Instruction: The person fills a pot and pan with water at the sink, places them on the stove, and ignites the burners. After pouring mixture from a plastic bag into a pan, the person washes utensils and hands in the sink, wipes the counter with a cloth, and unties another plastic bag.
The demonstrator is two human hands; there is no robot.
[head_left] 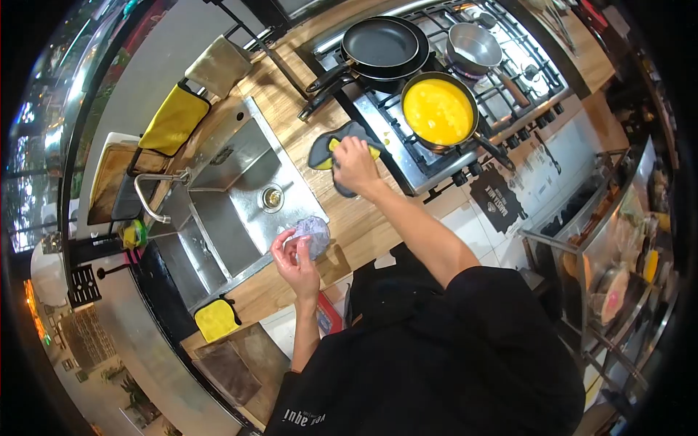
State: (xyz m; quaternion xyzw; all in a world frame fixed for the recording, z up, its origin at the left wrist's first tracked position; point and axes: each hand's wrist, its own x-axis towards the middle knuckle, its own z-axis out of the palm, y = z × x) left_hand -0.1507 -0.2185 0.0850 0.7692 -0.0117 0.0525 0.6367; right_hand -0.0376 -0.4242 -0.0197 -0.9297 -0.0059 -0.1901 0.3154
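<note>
My right hand [354, 166] is closed on a dark grey and yellow cloth [320, 151], pressed to the wooden counter beside the stove's left edge. Close to the sink's front edge, my left hand [299, 270] pinches a crumpled, pale purplish, see-through wad [313, 234] that looks like plastic film. A pan of bright yellow liquid, perhaps beaten egg [438, 112], sits on the near burner, to the right of my right hand. A few small yellow bits lie on the stove edge near the cloth.
Stacked black frying pans [380, 42] and a steel saucepan [474, 49] stand on the stove [407, 163], their handles jutting out. The steel sink [240, 190] with its tap [149, 198] is at left. Yellow cloths [174, 120] hang behind it; another yellow cloth [216, 320] lies in front.
</note>
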